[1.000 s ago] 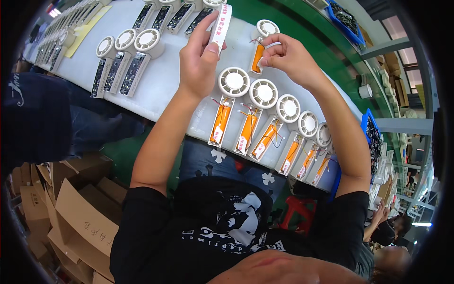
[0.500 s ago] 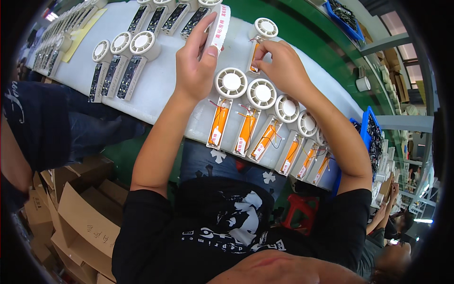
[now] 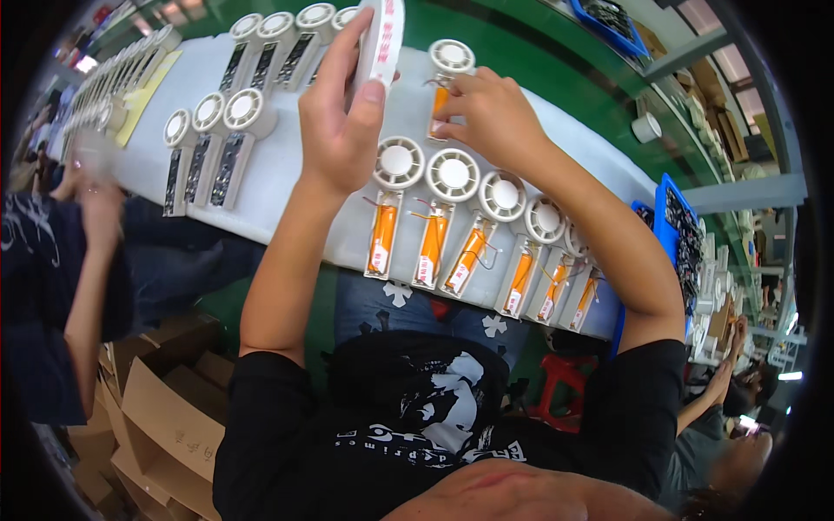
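Left hand [image 3: 343, 122] is closed round a white tape roll [image 3: 382, 39], raised over the far worktop [image 3: 287, 165]. Right hand [image 3: 486, 113] pinches the orange battery [image 3: 439, 108] of a white fan housing [image 3: 450, 61] lying flat on the far part of the worktop. The housing looks light, rigid plastic; its thin wires appear fragile, so hold the body. The near row of fans [image 3: 469, 226] crowds the worktop's near edge; open room lies left.

The left hand [image 3: 340, 130] grips a white tape roll with red print [image 3: 380, 39], held upright. The right hand [image 3: 491, 117] pinches a white round-headed fan shell with an orange battery [image 3: 443, 82] (six similar ones [image 3: 434, 217] lie just below) on the white table [image 3: 287, 165].
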{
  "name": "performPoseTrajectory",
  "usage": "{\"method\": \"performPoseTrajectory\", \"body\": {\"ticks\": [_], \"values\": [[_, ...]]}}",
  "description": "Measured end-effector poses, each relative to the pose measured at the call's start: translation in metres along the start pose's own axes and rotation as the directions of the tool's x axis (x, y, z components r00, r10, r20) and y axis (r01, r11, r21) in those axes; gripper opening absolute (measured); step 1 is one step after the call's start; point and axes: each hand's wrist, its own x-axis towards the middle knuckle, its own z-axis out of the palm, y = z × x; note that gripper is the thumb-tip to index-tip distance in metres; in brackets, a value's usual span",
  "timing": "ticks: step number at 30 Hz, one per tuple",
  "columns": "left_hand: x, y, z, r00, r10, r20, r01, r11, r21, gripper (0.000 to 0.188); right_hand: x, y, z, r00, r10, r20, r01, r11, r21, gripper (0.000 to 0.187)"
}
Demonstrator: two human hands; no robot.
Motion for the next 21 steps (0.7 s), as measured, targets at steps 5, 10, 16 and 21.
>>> {"method": "performPoseTrajectory", "body": {"ticks": [5, 10, 16, 21], "values": [[0.056, 0.008, 0.045, 0.971, 0.179, 0.161, -0.118, 0.936, -0.333, 0.066, 0.002, 0.018, -0.014, 0.993, -0.038, -0.113, 0.036, 0.999, -0.018, 0.019], [0.057, 0.006, 0.081, 0.962, 0.139, 0.234, -0.047, 0.932, -0.36, 0.059, -0.032, 0.163, -0.071, 0.731, 0.679, -0.065, -0.577, 0.565, -0.59, 0.046], [0.073, -0.085, 0.075, 0.459, 0.867, -0.194, -0.889, 0.447, -0.104, 0.061, -0.081, 0.284, -0.098, 0.257, 0.966, 0.039, -0.768, 0.229, -0.598, 0.069], [0.053, 0.013, 0.046, 0.967, 0.064, 0.248, -0.15, 0.926, 0.346, 0.062, -0.102, 0.336, -0.086, 0.107, 0.983, 0.151, -0.782, 0.177, -0.598, 0.074]]}}
